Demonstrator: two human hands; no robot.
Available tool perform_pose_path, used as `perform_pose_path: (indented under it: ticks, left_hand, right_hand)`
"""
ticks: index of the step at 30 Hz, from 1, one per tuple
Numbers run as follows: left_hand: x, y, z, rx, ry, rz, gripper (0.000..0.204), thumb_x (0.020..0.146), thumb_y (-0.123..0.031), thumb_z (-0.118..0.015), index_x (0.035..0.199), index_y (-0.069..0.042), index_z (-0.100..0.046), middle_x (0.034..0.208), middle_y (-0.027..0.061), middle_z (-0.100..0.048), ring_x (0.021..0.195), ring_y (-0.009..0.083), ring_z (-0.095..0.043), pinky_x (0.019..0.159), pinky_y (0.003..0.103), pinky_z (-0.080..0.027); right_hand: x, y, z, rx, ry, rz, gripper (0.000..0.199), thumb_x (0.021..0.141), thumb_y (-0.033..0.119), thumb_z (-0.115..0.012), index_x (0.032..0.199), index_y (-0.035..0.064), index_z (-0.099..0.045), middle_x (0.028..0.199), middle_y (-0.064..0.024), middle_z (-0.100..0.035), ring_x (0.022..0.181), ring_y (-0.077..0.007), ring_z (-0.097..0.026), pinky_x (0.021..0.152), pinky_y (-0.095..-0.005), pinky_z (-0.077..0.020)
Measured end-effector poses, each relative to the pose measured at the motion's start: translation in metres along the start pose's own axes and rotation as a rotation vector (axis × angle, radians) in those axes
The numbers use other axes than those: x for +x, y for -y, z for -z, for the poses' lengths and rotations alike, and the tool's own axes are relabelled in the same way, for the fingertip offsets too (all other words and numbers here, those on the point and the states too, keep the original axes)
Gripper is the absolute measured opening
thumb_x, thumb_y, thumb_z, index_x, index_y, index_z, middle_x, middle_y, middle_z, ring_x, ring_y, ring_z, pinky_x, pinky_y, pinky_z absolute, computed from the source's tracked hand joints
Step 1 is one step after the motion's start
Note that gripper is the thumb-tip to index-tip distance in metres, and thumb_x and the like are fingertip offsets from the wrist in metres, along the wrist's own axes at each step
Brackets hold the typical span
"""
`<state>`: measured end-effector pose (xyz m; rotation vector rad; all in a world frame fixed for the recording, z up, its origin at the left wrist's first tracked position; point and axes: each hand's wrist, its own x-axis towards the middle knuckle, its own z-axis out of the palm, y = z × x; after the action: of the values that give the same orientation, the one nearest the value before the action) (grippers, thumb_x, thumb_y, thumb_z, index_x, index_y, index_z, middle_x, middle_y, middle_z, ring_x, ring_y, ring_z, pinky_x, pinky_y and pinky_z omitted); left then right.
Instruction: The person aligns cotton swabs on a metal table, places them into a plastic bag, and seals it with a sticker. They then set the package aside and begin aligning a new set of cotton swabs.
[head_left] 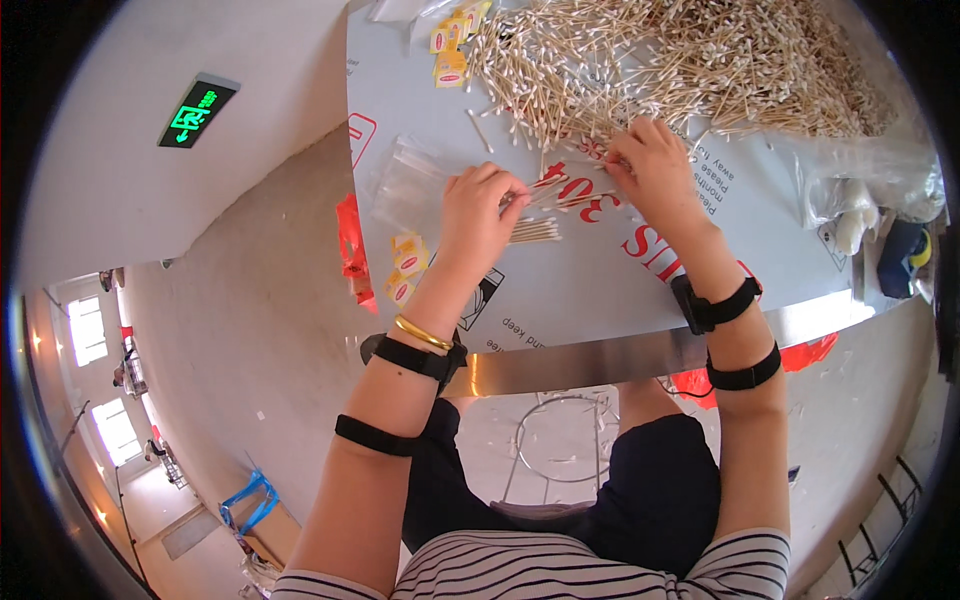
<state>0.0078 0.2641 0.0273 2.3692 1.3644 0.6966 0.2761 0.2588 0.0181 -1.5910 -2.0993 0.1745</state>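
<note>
A big loose pile of cotton swabs with pale sticks and white tips covers the far part of the metal-topped table. My left hand is closed, thumb against fingers, on a few cotton swabs that stick out to its right. Just below them, a neat row of swabs lies beside that hand. At the near edge of the pile my right hand has its fingertips pinched together among stray swabs. What they hold, if anything, is too small to make out.
Clear plastic bags lie left of my left hand. Small yellow-and-white packets are near my left wrist, with more packets at the far left. A crumpled clear bag and a dark tape dispenser sit at the right edge.
</note>
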Motion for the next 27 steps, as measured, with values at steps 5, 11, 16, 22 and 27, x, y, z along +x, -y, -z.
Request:
perform_pose_path:
  ticks: [5, 11, 16, 22, 27]
  left_hand:
    - [-0.002, 0.004, 0.008, -0.070, 0.040, -0.033, 0.010, 0.085, -0.011, -0.078, 0.093, -0.012, -0.072, 0.092, -0.0005, -0.068, 0.092, 0.0253, -0.065, 0.089, 0.041, -0.046]
    - [-0.013, 0.017, 0.031, -0.009, 0.015, 0.004, 0.021, 0.084, -0.009, -0.078, 0.103, -0.010, -0.071, 0.101, 0.0052, -0.068, 0.099, 0.0296, -0.064, 0.091, 0.043, -0.048]
    - [-0.020, 0.020, 0.040, -0.016, 0.113, 0.090, 0.021, 0.085, -0.009, -0.078, 0.105, -0.007, -0.073, 0.106, 0.0081, -0.069, 0.100, 0.0282, -0.066, 0.094, 0.040, -0.050]
    - [-0.009, 0.006, 0.028, 0.027, 0.103, 0.008, 0.015, 0.084, -0.013, -0.079, 0.098, -0.013, -0.072, 0.102, 0.0004, -0.068, 0.099, 0.0251, -0.064, 0.091, 0.042, -0.046]
    - [-0.003, 0.003, 0.025, 0.096, 0.106, -0.045, 0.010, 0.084, -0.013, -0.079, 0.090, -0.015, -0.071, 0.099, -0.0028, -0.067, 0.097, 0.0214, -0.064, 0.090, 0.040, -0.044]
  right_hand:
    - [-0.006, 0.008, 0.017, 0.038, -0.071, -0.069, 0.021, 0.082, 0.011, -0.079, 0.100, 0.0102, -0.069, 0.105, -0.0089, -0.060, 0.107, -0.0313, -0.059, 0.095, -0.0448, -0.0489]
    - [-0.018, 0.027, 0.008, 0.141, 0.068, 0.100, 0.022, 0.081, 0.012, -0.080, 0.099, 0.0109, -0.068, 0.107, -0.0075, -0.060, 0.110, -0.0294, -0.058, 0.097, -0.0434, -0.0490]
    - [-0.017, 0.023, 0.006, 0.148, 0.105, 0.097, 0.017, 0.083, 0.012, -0.078, 0.094, 0.0107, -0.066, 0.105, -0.0062, -0.060, 0.108, -0.0282, -0.058, 0.096, -0.0419, -0.0495]
    - [-0.015, 0.024, 0.000, 0.165, 0.085, 0.051, 0.014, 0.081, 0.006, -0.077, 0.089, 0.0079, -0.066, 0.094, -0.0066, -0.061, 0.099, -0.0302, -0.059, 0.091, -0.0421, -0.0495]
    - [-0.015, 0.025, -0.002, 0.178, 0.076, 0.056, 0.014, 0.081, 0.006, -0.077, 0.090, 0.0076, -0.065, 0.093, -0.0066, -0.061, 0.098, -0.0298, -0.059, 0.090, -0.0425, -0.0493]
